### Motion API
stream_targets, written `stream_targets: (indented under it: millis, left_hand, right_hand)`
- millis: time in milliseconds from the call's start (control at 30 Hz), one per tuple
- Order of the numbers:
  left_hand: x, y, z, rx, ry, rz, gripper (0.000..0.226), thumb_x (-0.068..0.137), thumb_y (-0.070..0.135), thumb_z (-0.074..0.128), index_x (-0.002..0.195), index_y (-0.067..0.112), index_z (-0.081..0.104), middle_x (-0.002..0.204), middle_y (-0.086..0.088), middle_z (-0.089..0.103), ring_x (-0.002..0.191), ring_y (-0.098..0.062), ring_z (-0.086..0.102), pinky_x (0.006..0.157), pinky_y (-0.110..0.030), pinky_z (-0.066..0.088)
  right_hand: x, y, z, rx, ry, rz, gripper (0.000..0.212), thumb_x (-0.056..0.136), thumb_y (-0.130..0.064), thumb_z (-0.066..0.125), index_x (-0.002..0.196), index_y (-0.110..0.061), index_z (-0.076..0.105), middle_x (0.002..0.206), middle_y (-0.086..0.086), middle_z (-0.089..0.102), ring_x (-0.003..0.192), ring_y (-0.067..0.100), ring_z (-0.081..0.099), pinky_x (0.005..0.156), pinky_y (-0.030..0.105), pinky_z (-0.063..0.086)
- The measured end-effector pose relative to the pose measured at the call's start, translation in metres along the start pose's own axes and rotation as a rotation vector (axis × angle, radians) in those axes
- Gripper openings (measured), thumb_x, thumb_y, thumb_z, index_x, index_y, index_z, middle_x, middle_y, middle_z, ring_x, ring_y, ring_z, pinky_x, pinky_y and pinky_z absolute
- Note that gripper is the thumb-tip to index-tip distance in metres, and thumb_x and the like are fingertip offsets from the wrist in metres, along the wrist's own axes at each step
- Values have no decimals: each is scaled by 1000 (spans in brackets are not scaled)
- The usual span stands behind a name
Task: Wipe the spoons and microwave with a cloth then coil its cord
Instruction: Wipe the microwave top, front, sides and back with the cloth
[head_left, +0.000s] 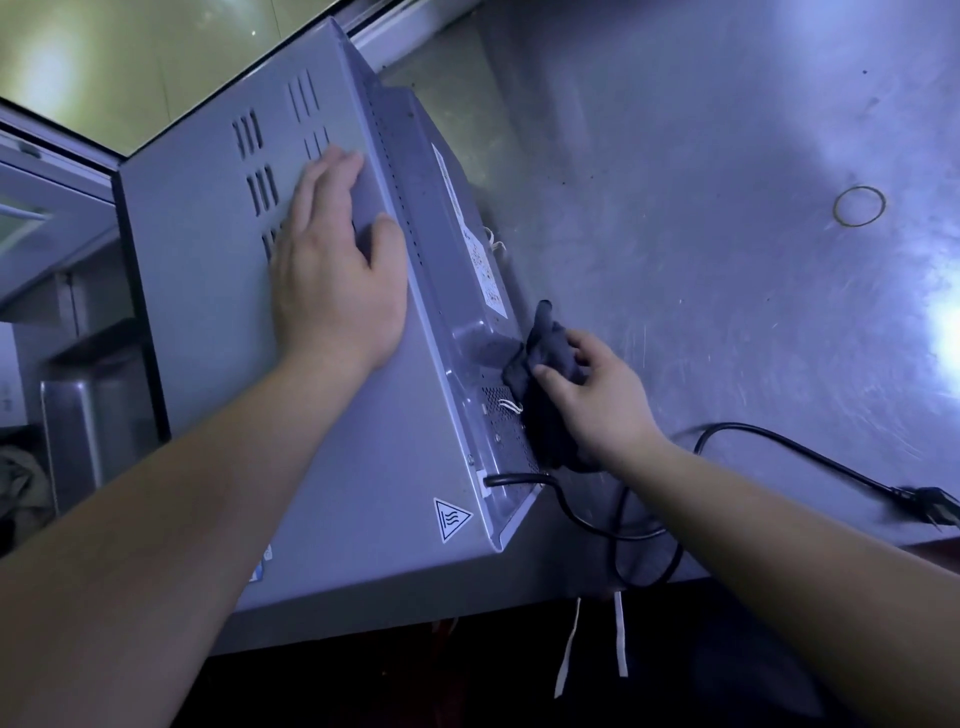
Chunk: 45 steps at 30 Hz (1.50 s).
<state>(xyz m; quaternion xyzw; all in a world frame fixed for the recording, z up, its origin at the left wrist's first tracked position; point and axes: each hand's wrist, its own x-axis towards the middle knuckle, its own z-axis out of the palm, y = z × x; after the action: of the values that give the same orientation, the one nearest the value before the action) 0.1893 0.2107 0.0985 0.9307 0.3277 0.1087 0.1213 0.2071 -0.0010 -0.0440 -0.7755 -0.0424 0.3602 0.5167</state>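
**Cloth at the microwave's back panel**

The left hand lies flat, fingers straight, on the microwave casing at the worktop left edge. The right hand, fingers curled, grips the dark cloth against the rear panel. The cord trails loose along the near edge.
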Motion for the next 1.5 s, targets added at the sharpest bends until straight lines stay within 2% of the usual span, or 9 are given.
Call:
stream_targets:
  millis: [100,400,500,800,900,1033,1200,1267,1500]
  left_hand:
    - [-1,1,-1,-6,-4,3,57,97,33,39,152,22,46,162,5,39,150,-11,32,123,-31,25]
    - [0,1,-1,-11,-8,16,60,94,35,37,152,21,46,162,3,40,150,-14,33,124,-36,26]
    - [0,2,-1,-14,-10,20,62,93,35,37,152,20,47,162,3,40,150,-14,34,124,-36,27]
    - [0,2,-2,-11,-10,20,63,92,35,37,152,21,46,162,4,40,150,-12,34,124,-33,26]
    - [1,1,-1,-6,-7,20,62,92,34,37,152,20,46,162,3,40,150,-12,34,124,-33,26]
    - [0,1,0,-10,-2,25,62,92,33,38,151,20,47,161,3,41,149,-13,35,123,-32,27]
    - [0,1,-1,-8,1,19,62,91,34,37,151,20,47,160,3,42,149,-12,35,123,-32,27]
    - [0,2,-1,-8,2,19,62,92,34,37,151,20,47,160,4,42,149,-12,36,123,-32,27]
    - [0,0,0,-6,-3,15,61,93,32,38,152,20,46,161,4,40,150,-11,34,123,-28,24]
  right_hand:
    - [6,-5,10,-97,-37,27,37,88,-37,73,122,-29,62,104,-8,70,96,15,62,79,25,42]
    - [26,-21,14,-395,-83,-14,19,88,-35,64,92,-16,60,102,15,72,99,38,64,70,32,40]
    - [22,-23,9,-355,-79,-34,13,90,-28,64,79,-28,57,100,12,73,99,35,65,71,28,37]
    - [20,10,-20,86,140,270,26,87,-33,57,75,-11,62,84,10,71,87,28,67,79,43,54]
    - [20,30,-41,355,176,411,16,89,-29,56,94,-17,64,101,7,71,100,27,68,93,49,56]
    - [22,35,-37,472,149,413,39,88,-29,58,126,-19,54,118,6,66,113,27,64,96,48,54]
    - [11,15,14,460,-54,181,28,84,-25,68,109,-36,74,106,-9,77,100,13,70,98,37,54]
    - [7,15,21,486,-63,164,31,90,-14,63,112,-32,74,103,-8,77,96,12,69,96,35,54]
    - [-18,50,-3,130,-82,247,10,89,-23,61,90,-20,70,85,-5,75,91,23,70,82,36,55]
